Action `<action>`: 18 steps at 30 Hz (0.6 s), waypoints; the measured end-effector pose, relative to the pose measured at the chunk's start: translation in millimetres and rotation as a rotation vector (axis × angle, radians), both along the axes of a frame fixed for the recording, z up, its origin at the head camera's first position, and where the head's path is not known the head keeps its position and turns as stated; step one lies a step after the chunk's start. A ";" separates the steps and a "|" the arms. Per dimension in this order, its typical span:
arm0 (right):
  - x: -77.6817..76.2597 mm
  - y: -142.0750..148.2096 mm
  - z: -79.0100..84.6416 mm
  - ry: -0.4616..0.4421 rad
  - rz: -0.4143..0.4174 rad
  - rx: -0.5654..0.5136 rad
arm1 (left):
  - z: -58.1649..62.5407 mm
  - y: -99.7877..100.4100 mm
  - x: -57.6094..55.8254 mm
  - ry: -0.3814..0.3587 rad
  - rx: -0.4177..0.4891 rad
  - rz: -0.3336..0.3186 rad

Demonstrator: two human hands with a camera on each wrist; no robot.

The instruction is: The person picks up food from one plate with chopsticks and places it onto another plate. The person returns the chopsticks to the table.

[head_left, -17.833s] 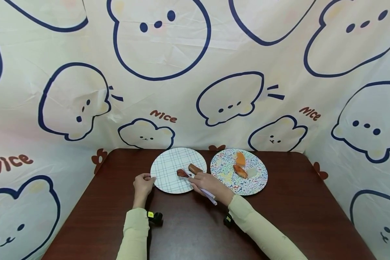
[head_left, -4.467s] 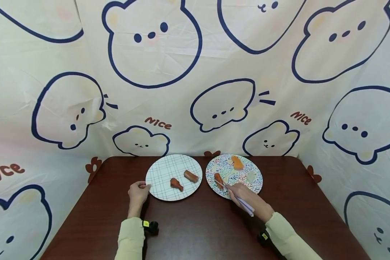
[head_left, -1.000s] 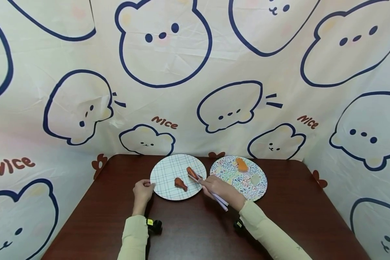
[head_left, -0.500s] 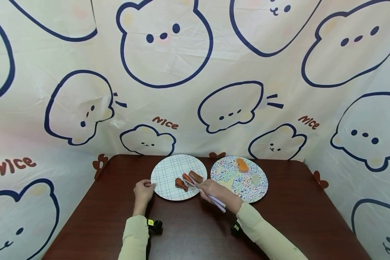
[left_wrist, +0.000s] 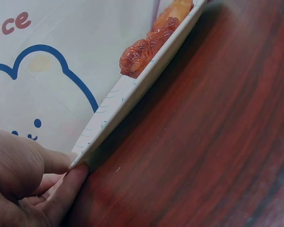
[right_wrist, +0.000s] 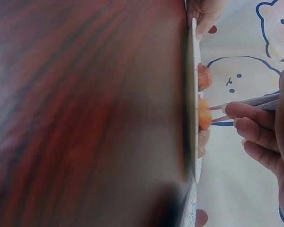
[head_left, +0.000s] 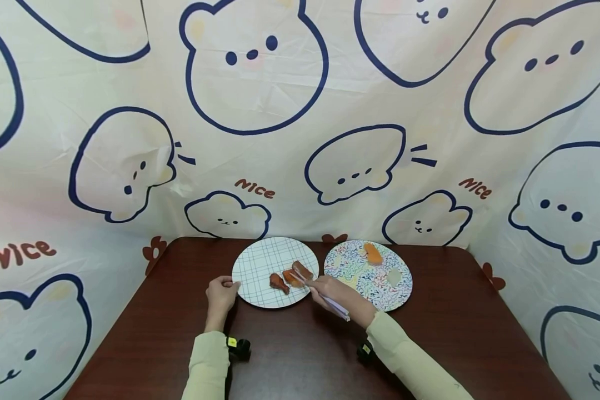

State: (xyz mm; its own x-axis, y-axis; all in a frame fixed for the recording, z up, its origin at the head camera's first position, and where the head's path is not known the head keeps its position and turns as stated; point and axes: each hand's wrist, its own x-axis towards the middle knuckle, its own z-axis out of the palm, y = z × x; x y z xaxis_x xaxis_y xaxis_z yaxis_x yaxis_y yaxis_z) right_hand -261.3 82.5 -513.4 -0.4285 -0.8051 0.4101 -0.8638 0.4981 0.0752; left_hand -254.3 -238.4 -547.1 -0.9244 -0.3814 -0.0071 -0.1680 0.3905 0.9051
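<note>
At the left rim of a white grid-patterned plate (head_left: 255,266), my left hand (head_left: 221,297) pinches the edge between thumb and fingers, as the left wrist view confirms. My right hand (head_left: 337,294) holds a pair of pale purple chopsticks (head_left: 339,310). Their tips touch or nearly touch an orange-brown piece of food (head_left: 292,278), resembling a chicken wing, on that plate. In the right wrist view the chopstick tips meet this orange piece (right_wrist: 204,115). A chicken drumstick (head_left: 279,283) lies to its left, a brown sausage-like piece (head_left: 303,270) to its right.
Close on the right stands a colour-speckled plate (head_left: 350,266), bearing an orange piece (head_left: 373,254) and a pale translucent piece (head_left: 393,277). The dark wooden table (head_left: 290,355) ends at a cartoon-printed cloth wall (head_left: 290,166) behind.
The wing-like piece has gone from the speckled plate to the grid plate, between drumstick and sausage-like piece. Over the last half second it has turned and settled lower. The left hand keeps its place.
</note>
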 end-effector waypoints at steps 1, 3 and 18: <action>0.1 1.2 0.0 -0.034 -0.003 -0.003 | 0.0 0.1 -0.1 0.002 -0.001 -0.001; -1.7 1.2 -0.1 -0.136 0.026 -0.118 | 0.4 0.6 -0.4 0.005 0.000 -0.002; 5.8 10.5 7.3 -0.329 -0.026 -0.127 | 0.0 0.9 -0.5 -0.003 -0.012 -0.005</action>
State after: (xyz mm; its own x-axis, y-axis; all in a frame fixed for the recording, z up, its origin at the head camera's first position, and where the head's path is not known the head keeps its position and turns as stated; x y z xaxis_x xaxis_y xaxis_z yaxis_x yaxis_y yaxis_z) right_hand -255.5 93.0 -506.1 -0.5741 -0.7434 0.3432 -0.8184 0.5080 -0.2688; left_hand -254.8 -237.5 -547.1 -0.9261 -0.3773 -0.0048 -0.1687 0.4025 0.8997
